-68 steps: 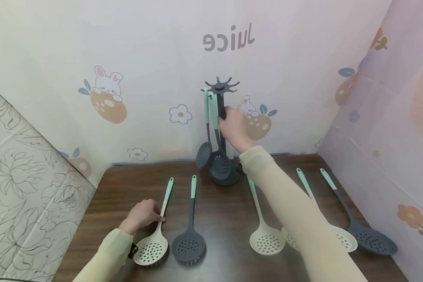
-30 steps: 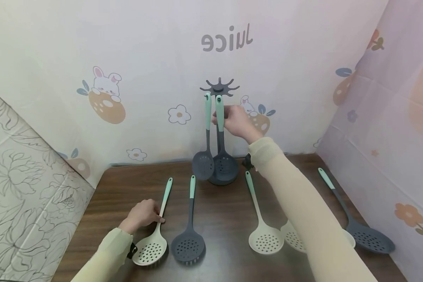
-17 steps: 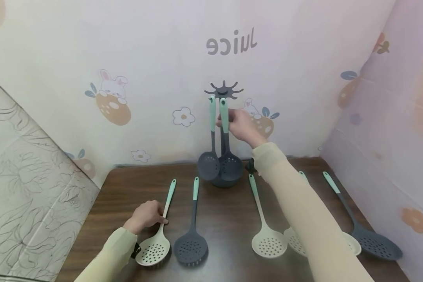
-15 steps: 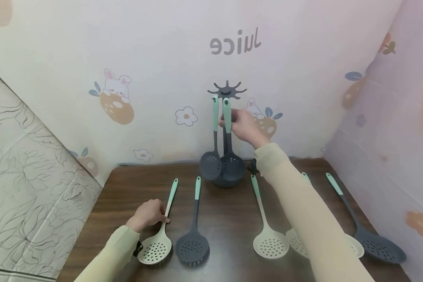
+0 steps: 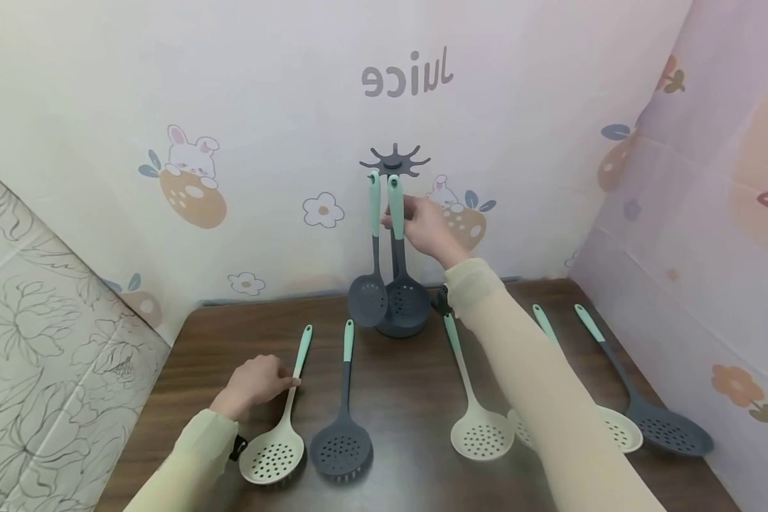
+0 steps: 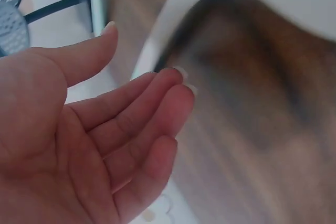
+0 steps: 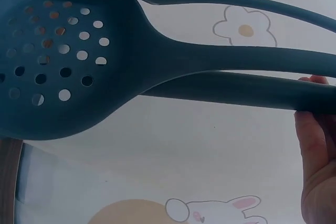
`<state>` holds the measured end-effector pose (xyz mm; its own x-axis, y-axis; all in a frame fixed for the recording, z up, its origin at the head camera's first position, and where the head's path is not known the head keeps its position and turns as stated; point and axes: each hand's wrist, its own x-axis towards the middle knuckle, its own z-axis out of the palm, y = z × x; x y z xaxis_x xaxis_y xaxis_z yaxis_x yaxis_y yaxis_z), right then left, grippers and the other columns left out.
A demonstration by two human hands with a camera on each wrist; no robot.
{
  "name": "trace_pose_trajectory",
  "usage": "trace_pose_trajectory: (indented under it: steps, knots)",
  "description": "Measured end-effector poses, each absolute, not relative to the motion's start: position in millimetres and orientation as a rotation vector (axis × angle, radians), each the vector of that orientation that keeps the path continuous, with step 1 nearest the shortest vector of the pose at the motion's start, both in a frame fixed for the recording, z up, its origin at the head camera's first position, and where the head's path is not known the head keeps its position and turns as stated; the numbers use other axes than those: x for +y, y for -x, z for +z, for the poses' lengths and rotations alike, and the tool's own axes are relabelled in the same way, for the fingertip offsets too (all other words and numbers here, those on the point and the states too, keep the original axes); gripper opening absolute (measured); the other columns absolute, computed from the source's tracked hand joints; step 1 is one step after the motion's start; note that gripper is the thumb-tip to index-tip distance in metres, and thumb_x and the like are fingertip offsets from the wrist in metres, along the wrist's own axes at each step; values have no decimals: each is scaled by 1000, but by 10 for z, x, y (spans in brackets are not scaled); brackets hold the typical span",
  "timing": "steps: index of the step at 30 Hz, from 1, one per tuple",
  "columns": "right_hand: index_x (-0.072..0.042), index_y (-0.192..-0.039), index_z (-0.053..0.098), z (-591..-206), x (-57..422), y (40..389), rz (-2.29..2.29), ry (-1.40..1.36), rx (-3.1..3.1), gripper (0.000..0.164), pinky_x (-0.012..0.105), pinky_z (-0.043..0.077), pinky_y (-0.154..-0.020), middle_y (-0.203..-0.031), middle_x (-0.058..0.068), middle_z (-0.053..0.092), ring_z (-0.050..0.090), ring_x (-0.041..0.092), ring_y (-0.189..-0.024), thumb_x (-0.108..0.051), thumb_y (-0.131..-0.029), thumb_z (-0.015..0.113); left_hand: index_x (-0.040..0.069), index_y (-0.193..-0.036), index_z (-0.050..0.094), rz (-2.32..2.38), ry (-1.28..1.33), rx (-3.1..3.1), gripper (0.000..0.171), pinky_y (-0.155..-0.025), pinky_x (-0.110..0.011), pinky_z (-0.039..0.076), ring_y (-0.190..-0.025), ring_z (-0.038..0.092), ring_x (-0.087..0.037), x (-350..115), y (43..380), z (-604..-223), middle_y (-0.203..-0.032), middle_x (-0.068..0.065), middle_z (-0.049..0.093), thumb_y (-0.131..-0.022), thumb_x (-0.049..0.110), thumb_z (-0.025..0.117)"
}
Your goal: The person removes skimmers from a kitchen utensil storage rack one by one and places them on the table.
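Note:
My left hand (image 5: 256, 380) hovers at the neck of a white skimmer (image 5: 273, 455) with a mint-green handle, lying on the table. In the left wrist view, this hand's (image 6: 113, 135) fingers are loosely bent, thumb apart, and nothing is held. A dark grey utensil rack (image 5: 395, 165) with a hooked top stands at the back. My right hand (image 5: 425, 226) grips its post, and in the right wrist view the thumb and fingers wrap around the post (image 7: 247, 92). Two dark grey slotted ladles hang from the hooks, a left one (image 5: 367, 302) and a right one (image 5: 407, 302), which overlaps the post.
A dark grey skimmer (image 5: 341, 446) lies right of the white one. Farther right lie another white skimmer (image 5: 482, 434), more white slotted utensils partly hidden under my right sleeve, and a dark slotted turner (image 5: 668, 427). A patterned cloth wall (image 5: 281, 142) rises behind the table (image 5: 409, 384).
The rack's ladles swung from slanted to facing forward earlier, with my right hand on the post. My left fingers have loosened from the white skimmer's neck and shifted slightly up.

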<state>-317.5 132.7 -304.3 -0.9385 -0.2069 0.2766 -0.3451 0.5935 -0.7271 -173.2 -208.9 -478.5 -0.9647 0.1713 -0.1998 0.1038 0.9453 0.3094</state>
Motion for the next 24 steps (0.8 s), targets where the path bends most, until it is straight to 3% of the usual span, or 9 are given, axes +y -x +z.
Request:
trace_pose_trajectory:
  steps: [6,16,24]
  knots:
    - [-21,-101,68,-3060,1324,3169,1315,-464,-2644,17,45,49,-90,-106,-2,71,64,21,-107,-36,-94,69,18,-89,73,591,-366,2988,21,-60,-36,48,-67,57,-12,-1990,1830,-4485,-78,6,65,-93,38,69]
    - [-20,-103,68,-3057,1357,3167,1350,-444,-2635,19,45,47,-92,-105,-2,73,67,18,-104,-37,-94,68,22,-94,73,881,-719,3077,15,-59,-32,49,-64,58,-8,-1396,1882,-3954,-78,10,66,-95,36,68]
    - [-22,-105,69,-3060,1340,3140,1357,-439,-2637,18,46,48,-93,-106,-4,72,65,19,-107,-36,-95,68,18,-104,73,1121,-877,3055,16,-77,-33,54,-84,63,-8,-1042,1979,-3765,-96,10,70,-97,30,67]
